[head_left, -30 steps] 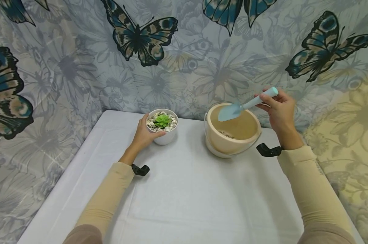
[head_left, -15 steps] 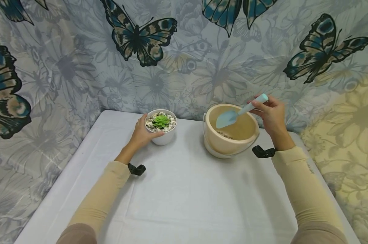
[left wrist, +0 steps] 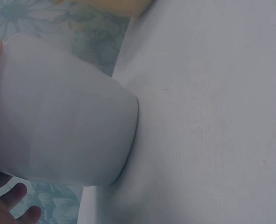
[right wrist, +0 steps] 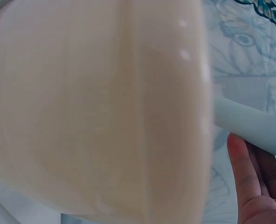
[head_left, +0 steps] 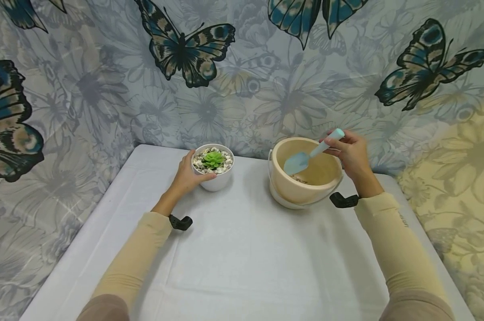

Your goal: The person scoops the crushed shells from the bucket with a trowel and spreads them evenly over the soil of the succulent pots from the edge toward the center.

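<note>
My left hand (head_left: 190, 173) grips the side of a small white pot (head_left: 217, 180) holding a green succulent (head_left: 213, 159) among pale pebbles. The pot's smooth wall (left wrist: 67, 116) fills much of the left wrist view, thumb and fingers at its upper end. On the right, my right hand (head_left: 352, 154) holds a light blue trowel (head_left: 296, 163) by its handle. The trowel's blade slants down inside the mouth of a cream bucket (head_left: 302, 194), above a few pebbles (head_left: 299, 179) at the bottom. In the right wrist view the bucket's wall (right wrist: 95, 112) hides the blade; the trowel handle (right wrist: 252, 123) shows.
Both vessels stand near the back edge of a table with a white cloth (head_left: 242, 258). A thin bail handle (head_left: 324, 198) hangs round the bucket's front. Close behind rises a butterfly-patterned fabric backdrop (head_left: 242, 107).
My right hand has moved left and down, lowering the trowel's blade deeper into the bucket. The left hand and the white pot have stayed in place.
</note>
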Demonstrator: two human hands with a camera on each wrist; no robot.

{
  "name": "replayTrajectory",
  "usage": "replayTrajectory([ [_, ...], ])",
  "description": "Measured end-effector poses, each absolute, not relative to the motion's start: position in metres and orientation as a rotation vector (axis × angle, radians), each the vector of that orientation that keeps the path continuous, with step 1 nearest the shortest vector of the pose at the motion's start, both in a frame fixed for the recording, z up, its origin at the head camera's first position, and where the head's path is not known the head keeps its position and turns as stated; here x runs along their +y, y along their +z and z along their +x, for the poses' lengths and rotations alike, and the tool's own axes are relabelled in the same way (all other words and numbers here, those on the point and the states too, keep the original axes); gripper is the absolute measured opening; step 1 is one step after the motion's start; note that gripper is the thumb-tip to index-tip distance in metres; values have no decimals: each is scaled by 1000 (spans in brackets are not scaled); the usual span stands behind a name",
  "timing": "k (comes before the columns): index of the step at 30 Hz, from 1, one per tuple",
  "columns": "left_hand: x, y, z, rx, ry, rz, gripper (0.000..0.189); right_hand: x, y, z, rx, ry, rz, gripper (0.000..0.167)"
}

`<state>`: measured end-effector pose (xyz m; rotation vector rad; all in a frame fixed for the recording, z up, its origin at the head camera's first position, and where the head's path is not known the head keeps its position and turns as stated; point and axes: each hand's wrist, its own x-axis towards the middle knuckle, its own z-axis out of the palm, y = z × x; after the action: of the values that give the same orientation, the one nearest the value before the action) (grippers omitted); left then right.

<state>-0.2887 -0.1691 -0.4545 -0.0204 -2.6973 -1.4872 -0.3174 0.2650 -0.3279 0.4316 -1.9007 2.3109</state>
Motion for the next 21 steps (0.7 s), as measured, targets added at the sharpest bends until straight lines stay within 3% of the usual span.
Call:
replayTrajectory([
  [9,-168,-456,-289,-2688,-1491,-28,117,261,-343,-325,-2006,2303,402,9],
  [21,-169,-455,-288,-2701,-1468,-22,116,252,-352,-325,-2121,2269,436,19],
])
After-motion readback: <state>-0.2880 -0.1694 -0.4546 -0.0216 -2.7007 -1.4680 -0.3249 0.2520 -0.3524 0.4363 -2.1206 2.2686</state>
